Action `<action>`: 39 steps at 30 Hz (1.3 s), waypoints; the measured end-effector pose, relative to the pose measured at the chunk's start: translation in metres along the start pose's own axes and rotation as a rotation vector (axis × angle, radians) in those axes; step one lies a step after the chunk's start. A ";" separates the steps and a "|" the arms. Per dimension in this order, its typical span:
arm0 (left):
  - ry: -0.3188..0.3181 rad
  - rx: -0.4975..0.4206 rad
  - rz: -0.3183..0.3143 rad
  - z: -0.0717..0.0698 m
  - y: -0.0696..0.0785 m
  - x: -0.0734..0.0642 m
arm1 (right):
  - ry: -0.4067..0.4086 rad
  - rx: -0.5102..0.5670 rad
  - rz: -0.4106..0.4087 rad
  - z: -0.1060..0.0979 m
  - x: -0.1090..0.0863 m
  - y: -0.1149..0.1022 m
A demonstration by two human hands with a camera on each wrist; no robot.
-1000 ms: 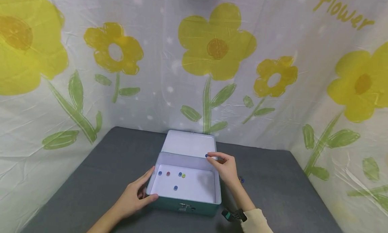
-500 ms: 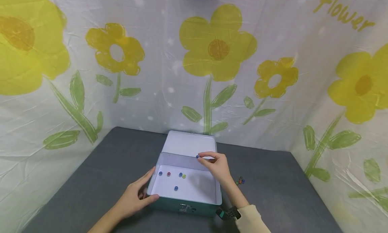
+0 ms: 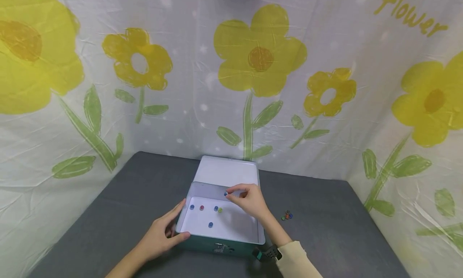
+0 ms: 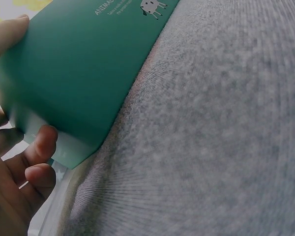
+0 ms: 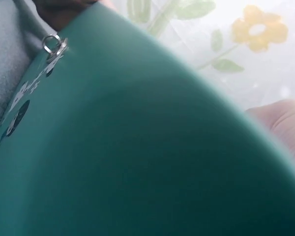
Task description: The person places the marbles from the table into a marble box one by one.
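Observation:
An open green tin box (image 3: 207, 242) with a white inside stands on the dark table, its lid (image 3: 226, 170) tipped back. My left hand (image 3: 159, 231) grips the near left corner, thumb at the front rim and fingers along the side; the left wrist view shows these fingers (image 4: 45, 142) against the green wall. Between right thumb and forefinger, my right hand (image 3: 249, 199) pinches a small blue bead (image 3: 226, 193) above the box. On the box floor lie several blue beads (image 3: 210, 225), a red bead (image 3: 201, 208) and a yellow-green bead (image 3: 220, 210). The right wrist view hides the pinched bead.
A small cluster of beads (image 3: 287, 215), green, orange and blue among them, lies on the dark tabletop (image 3: 325, 229) right of the box. Behind the table hangs a white curtain (image 3: 188, 109) printed with yellow flowers. A metal ring clasp (image 5: 52, 45) sticks out from the box front.
My right hand has moved left and slightly down over the box with the blue bead, uncovering the cluster on the table. The left hand keeps its grip on the corner.

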State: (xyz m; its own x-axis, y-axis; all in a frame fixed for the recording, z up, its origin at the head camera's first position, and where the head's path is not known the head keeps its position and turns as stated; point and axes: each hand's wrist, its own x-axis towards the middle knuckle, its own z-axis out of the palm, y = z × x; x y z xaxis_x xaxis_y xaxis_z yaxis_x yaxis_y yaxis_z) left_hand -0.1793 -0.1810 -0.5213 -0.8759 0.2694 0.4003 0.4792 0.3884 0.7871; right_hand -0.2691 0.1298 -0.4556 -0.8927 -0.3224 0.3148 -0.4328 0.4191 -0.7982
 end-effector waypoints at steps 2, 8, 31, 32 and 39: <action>0.001 0.005 -0.016 0.001 -0.001 0.000 | -0.014 -0.021 -0.015 0.001 0.000 0.000; 0.005 0.018 -0.034 0.001 -0.003 0.000 | 0.004 -0.048 -0.033 0.002 -0.002 -0.002; -0.003 0.011 -0.009 0.000 0.001 0.000 | 0.169 0.028 -0.008 -0.031 -0.014 0.002; -0.002 0.010 -0.015 0.000 0.000 0.000 | 0.180 0.024 -0.009 -0.033 -0.015 0.003; -0.001 0.030 -0.037 0.000 -0.003 0.001 | 0.248 0.007 0.002 -0.051 -0.024 0.014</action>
State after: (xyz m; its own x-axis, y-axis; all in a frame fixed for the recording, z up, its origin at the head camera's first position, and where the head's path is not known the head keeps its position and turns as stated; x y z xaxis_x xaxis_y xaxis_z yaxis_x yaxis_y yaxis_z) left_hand -0.1811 -0.1822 -0.5233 -0.8929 0.2556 0.3707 0.4481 0.4242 0.7869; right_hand -0.2606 0.1868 -0.4482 -0.8974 -0.1033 0.4290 -0.4310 0.4134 -0.8021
